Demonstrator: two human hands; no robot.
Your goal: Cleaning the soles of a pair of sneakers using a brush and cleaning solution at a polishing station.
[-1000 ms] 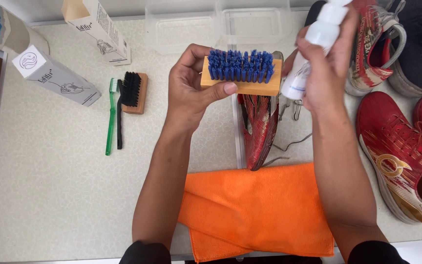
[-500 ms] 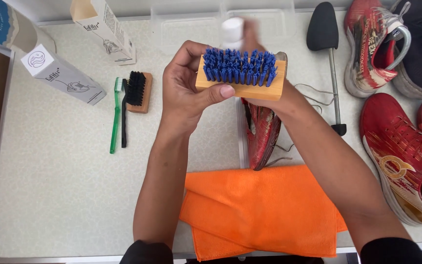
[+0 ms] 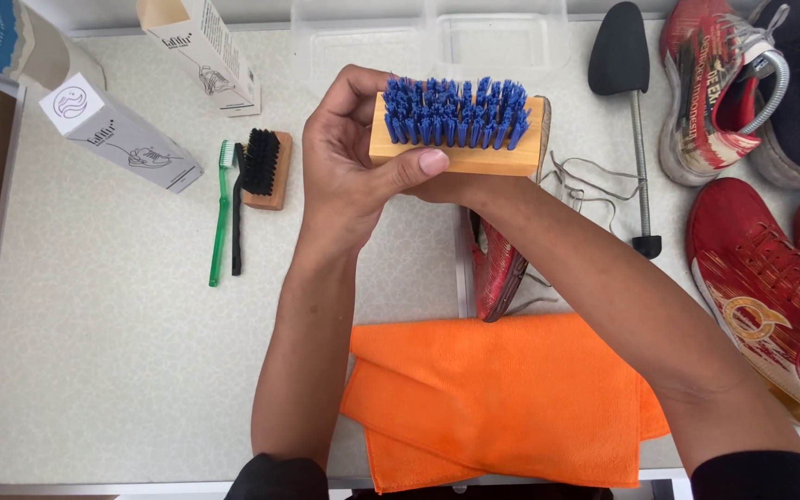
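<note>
From the head view, your left hand point(image 3: 349, 171) holds the wooden block brush with blue bristles point(image 3: 456, 130) up over the middle of the pale speckled counter point(image 3: 94, 361), bristles turned up toward you, likely so the tuft faces are easy to look over. Its grip is closed on the brush: the thumb presses along the near wooden edge and the fingers curl over the far left corner. Your right hand is hidden behind and under the brush, only the forearm showing, so you cannot tell how its grip stands; it seems to steady the block from below. Directly beneath the brush lies a red sports shoe point(image 3: 497, 268) on its side, loose laces trailing right, with a folded orange microfibre cloth point(image 3: 502, 398) just near of it, close at hand for wiping. To the left, a green-handled toothbrush point(image 3: 219, 218) and a small black-bristled wooden brush point(image 3: 264, 167) lie side by side, and two white cardboard cartons point(image 3: 122, 139) lie farther left and far. To the right, a black shoe tree on a metal rod point(image 3: 627, 102) lies on the counter, with more red shoes point(image 3: 770, 278) beyond it.
</note>
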